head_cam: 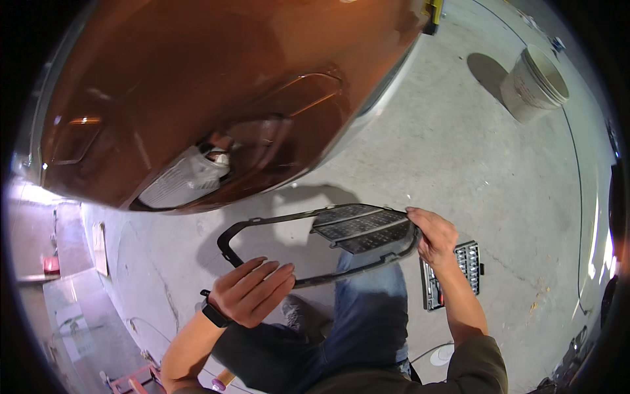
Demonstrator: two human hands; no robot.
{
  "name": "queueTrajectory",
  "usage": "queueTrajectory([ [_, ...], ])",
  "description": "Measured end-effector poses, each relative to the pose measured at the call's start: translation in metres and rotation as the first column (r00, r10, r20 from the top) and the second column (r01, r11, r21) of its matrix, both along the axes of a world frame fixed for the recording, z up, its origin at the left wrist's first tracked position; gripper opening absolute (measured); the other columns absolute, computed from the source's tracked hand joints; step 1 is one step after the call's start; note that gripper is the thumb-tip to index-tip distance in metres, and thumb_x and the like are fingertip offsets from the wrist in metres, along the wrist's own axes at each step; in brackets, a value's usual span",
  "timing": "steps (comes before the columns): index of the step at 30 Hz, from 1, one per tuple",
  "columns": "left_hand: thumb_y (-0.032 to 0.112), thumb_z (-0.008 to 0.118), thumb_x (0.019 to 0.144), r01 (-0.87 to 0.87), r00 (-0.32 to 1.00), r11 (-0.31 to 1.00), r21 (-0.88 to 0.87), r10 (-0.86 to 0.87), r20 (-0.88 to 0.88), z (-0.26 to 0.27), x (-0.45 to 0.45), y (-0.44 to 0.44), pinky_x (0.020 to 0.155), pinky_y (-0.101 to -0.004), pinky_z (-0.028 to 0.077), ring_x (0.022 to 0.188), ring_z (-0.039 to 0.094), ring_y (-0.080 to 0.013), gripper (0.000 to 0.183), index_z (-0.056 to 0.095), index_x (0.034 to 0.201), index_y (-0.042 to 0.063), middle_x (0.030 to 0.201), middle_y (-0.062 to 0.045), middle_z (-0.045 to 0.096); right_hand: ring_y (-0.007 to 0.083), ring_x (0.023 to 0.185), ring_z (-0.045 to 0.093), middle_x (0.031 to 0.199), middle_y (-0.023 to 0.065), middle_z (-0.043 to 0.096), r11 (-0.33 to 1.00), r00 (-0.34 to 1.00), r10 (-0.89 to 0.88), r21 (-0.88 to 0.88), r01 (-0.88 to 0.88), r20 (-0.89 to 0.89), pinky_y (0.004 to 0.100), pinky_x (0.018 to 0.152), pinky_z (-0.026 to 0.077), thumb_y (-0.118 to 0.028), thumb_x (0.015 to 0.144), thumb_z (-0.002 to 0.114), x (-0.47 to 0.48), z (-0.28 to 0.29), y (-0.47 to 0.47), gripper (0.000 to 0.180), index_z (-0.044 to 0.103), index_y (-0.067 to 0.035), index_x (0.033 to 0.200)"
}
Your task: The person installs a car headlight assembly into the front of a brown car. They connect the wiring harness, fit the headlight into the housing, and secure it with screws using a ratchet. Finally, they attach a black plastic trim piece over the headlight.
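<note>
A black plastic bumper grille bezel (364, 229) is held above my knees. Its right part has slatted, textured panels, while the left part is an open frame. My left hand (253, 293) grips the lower left edge, and a watch is on that wrist. At the upper right corner, my right hand (435, 236) pinches the rim. In front of me is the copper-brown bumper (197, 74) of a vehicle. A clear lamp (182, 180) sits in a recess low on the bumper, beside an open cavity. The bezel is apart from the bumper.
An open socket set case (467, 266) lies on the concrete floor (408, 157) by my right forearm. A pale plastic bucket (526, 93) stands at the upper right. Near the lower left are a red metal frame (135, 381) and a wooden handle (225, 379). A cable runs along the right.
</note>
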State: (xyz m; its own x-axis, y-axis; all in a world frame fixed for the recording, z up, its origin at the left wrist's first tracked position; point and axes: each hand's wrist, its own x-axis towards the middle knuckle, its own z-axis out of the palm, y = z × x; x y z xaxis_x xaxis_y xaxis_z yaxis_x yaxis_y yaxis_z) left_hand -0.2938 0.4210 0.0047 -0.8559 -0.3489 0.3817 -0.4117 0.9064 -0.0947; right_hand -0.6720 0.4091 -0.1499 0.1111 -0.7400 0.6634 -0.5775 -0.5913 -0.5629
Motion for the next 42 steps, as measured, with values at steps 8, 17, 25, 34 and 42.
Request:
queueTrajectory([
  [8,-0.002,0.065,0.075,-0.782,0.437,0.567,0.259,0.795,-0.421,-0.057,0.075,0.059,0.112,-0.0494,0.042,0.130,0.056,-0.0419,0.056,0.058,0.130,-0.006,0.138,-0.028,0.056,0.0315,0.085,0.077,0.097,0.0205,0.075,0.983,1.000,-0.019,-0.184,0.016,-0.010,0.0342,0.070,0.062,-0.012,0.092,0.069,0.022,0.018,0.011,0.013,0.071,0.000,0.096],
  [17,-0.010,0.063,0.090,-0.071,0.074,0.682,0.728,0.731,-0.678,-0.096,0.115,0.051,0.111,-0.0379,0.047,0.128,0.060,-0.0264,0.052,0.051,0.140,-0.011,0.137,-0.020,0.061,0.0355,0.087,0.076,0.096,0.0249,0.074,0.976,1.000,-0.019,-0.215,0.019,0.001,0.0384,0.075,0.062,-0.047,0.103,0.057,0.057,0.050,0.019,0.052,0.070,0.003,0.104],
  [25,-0.015,0.066,0.088,0.175,0.050,0.793,0.583,0.584,-0.810,-0.127,0.115,0.023,0.108,-0.0375,0.049,0.125,0.060,-0.0230,0.054,0.054,0.139,-0.006,0.135,-0.015,0.062,0.0340,0.089,0.076,0.099,0.0247,0.074,0.952,0.991,-0.100,-0.297,0.070,-0.086,0.0367,0.079,0.061,-0.018,0.092,0.071,0.066,0.085,0.031,0.025,0.071,0.003,0.105],
  [34,-0.008,0.071,0.088,0.107,0.024,0.761,0.640,0.641,-0.767,-0.125,0.108,0.031,0.101,-0.0367,0.055,0.120,0.062,-0.0207,0.058,0.055,0.143,0.004,0.134,-0.011,0.061,0.0315,0.092,0.076,0.101,0.0195,0.076,0.970,0.978,-0.150,-0.211,0.117,-0.147,0.0343,0.083,0.059,0.000,0.084,0.069,0.076,0.108,0.036,0.022,0.072,0.002,0.105],
  [42,0.003,0.074,0.092,0.118,0.052,0.693,0.711,0.711,-0.701,-0.115,0.112,0.012,0.103,-0.0369,0.053,0.121,0.060,-0.0209,0.057,0.052,0.145,0.003,0.133,-0.011,0.059,0.0112,0.074,0.062,0.090,0.0096,0.073,0.975,0.984,-0.176,0.141,0.174,-0.002,0.0246,0.069,0.052,0.007,0.090,0.062,0.084,0.111,-0.004,0.024,0.072,0.000,0.111],
])
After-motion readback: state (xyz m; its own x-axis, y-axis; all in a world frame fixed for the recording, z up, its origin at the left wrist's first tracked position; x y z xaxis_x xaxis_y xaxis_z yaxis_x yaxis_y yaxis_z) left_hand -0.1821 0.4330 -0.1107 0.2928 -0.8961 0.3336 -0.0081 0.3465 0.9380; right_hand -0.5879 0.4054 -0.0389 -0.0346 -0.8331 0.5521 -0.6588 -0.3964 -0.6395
